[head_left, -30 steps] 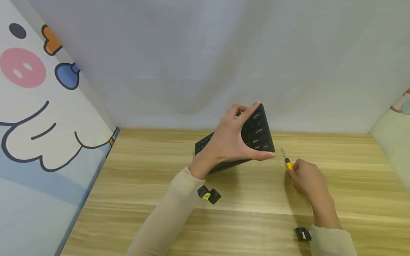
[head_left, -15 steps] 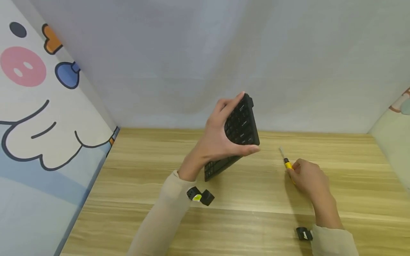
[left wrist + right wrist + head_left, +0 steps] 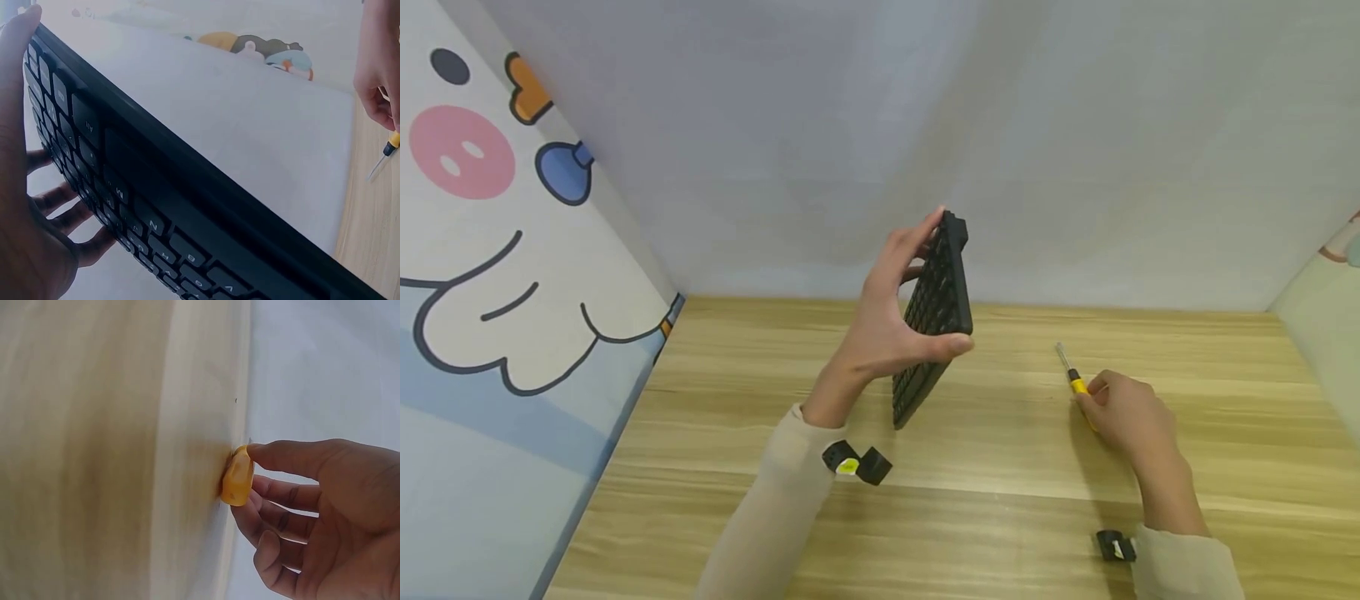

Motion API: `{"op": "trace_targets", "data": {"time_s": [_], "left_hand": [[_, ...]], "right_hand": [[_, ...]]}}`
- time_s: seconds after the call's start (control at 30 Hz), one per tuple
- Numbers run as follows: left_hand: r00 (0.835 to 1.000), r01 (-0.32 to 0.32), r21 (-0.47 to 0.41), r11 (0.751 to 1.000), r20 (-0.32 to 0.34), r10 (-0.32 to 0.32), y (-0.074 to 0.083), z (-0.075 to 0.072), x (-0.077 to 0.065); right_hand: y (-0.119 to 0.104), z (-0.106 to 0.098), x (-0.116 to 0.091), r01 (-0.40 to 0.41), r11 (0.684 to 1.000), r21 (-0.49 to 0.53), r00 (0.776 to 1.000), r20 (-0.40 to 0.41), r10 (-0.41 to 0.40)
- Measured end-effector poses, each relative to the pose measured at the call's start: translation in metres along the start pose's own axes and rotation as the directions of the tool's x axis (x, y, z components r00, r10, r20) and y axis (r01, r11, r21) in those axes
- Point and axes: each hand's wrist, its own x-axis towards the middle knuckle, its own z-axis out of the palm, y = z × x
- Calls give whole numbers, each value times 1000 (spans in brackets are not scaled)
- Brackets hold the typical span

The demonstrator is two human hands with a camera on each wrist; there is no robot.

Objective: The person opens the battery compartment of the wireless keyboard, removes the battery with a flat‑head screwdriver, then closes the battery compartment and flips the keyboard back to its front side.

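A black keyboard point(image 3: 946, 287) is held up on edge and tilted above the table by my left hand point(image 3: 880, 329). The thumb lies along one long edge and the fingers reach across to the other. Its keys point(image 3: 87, 125) face the palm in the left wrist view. My right hand point(image 3: 1131, 417) pinches the yellow handle of a screwdriver point(image 3: 1078, 386), low over the tabletop. The metal shaft points away toward the back. Most of the handle is hidden by the hand in the head view, but its yellow end point(image 3: 237, 481) shows in the right wrist view.
The wood-grain table point(image 3: 1000, 533) runs back to a pale grey wall covering point(image 3: 1112, 167). A cartoon-printed panel point(image 3: 490, 275) stands along the left side. Another pale panel point(image 3: 1326, 325) bounds the right. Small black cameras sit at both wrists.
My left hand has moved left, turning the keyboard so it now stands nearly edge-on to the head view. The right hand and screwdriver have stayed almost in place.
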Motion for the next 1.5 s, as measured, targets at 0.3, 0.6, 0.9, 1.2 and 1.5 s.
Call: {"op": "trace_targets", "data": {"time_s": [0.3,0.6,0.9,1.2,1.5], "left_hand": [[1000,6,-146,989,-21,-9,-2,-8,-7],[999,-23,-252,967,-44,12,-4,-11,-11],[999,-34,-304,952,-51,19,-3,-10,-14],[998,-26,-319,947,-62,7,2,-8,-16],[997,-30,-358,933,-82,1,7,-3,-16]], "right_hand": [[-8,-6,1,22,1000,20,999,-41,-21],[-21,-9,1,243,956,164,968,-110,-227],[-32,1,4,394,880,267,916,-38,-399],[-52,20,8,470,816,336,852,68,-518],[-70,28,3,486,800,352,832,93,-546]]}}
